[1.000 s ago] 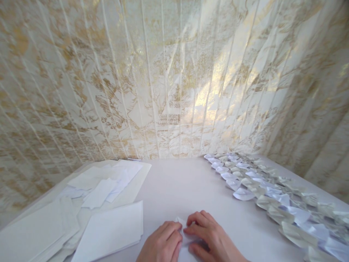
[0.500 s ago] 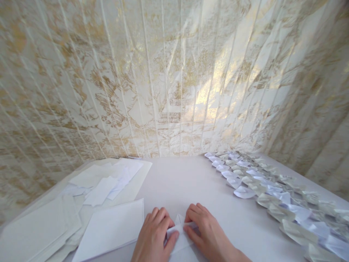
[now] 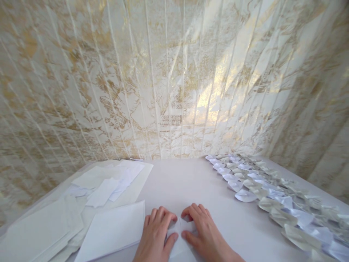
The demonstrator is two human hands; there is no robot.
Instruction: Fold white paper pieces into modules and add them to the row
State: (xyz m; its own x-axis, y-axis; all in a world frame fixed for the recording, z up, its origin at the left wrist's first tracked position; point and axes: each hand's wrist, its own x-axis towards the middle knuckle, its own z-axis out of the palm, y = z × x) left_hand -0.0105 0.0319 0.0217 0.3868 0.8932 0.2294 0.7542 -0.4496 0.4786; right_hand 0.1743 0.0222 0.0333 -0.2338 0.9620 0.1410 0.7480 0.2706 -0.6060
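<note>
A white sheet of paper [image 3: 180, 236] with folds in it lies on the table at the near edge, between my two hands. On its left side my left hand [image 3: 158, 231] grips it, thumb and forefinger closed at the edge. My right hand [image 3: 203, 231] grips the opposite side in the same way, fingers curled and thumb low. The paper's upper part comes to a point between the forefingers. Its lower part runs out of view, and the hands cover both sides.
Left of my left hand lies a stack of white paper [image 3: 114, 233]. Beyond it are a cream paper stack [image 3: 40, 229] and loose torn sheets [image 3: 103, 191]. Rows of folded paper pieces [image 3: 275, 207] line the table's right side. A gold-patterned curtain [image 3: 174, 80] hangs behind the white table [image 3: 177, 182].
My fingers have shifted slightly on the paper, and the gap between the forefingers is a little different. The raised flap across the paper looks lower. The view has tilted slightly.
</note>
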